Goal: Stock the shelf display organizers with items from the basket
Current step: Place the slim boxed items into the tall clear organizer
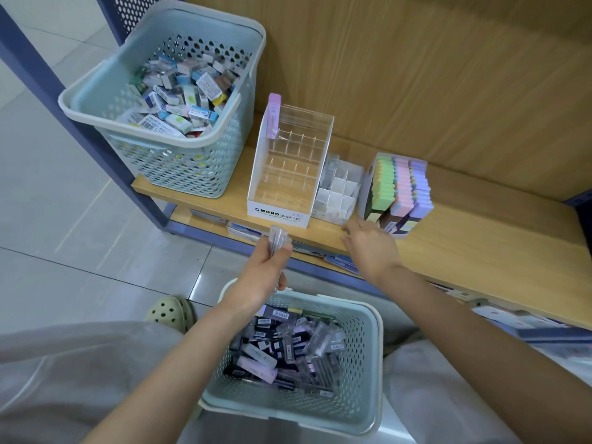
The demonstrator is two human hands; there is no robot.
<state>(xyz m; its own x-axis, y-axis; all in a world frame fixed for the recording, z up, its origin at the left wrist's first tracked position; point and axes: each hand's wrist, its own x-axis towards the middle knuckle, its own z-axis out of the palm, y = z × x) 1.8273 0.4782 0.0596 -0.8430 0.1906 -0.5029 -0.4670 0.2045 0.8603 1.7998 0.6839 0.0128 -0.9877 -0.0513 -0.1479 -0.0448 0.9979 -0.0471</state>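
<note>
My left hand (266,267) grips a small bunch of clear lead cases (279,239), held just in front of the white MONO display organizer (282,216) on the wooden shelf (480,238). That organizer's clear tiered slots look bare apart from one pink case (273,115) at its back left. My right hand (368,248) hovers with loosely spread fingers holding nothing, in front of a small white divided organizer (336,193). A pale blue basket (368,363) between my knees holds several clear, pink and black cases.
A second pale blue basket (80,104) full of boxed erasers stands on the shelf's left end. A clear box of pastel green, pink and purple items (400,190) sits at the right. Blue shelf posts (96,145) stand at the left. A lower shelf holds packets.
</note>
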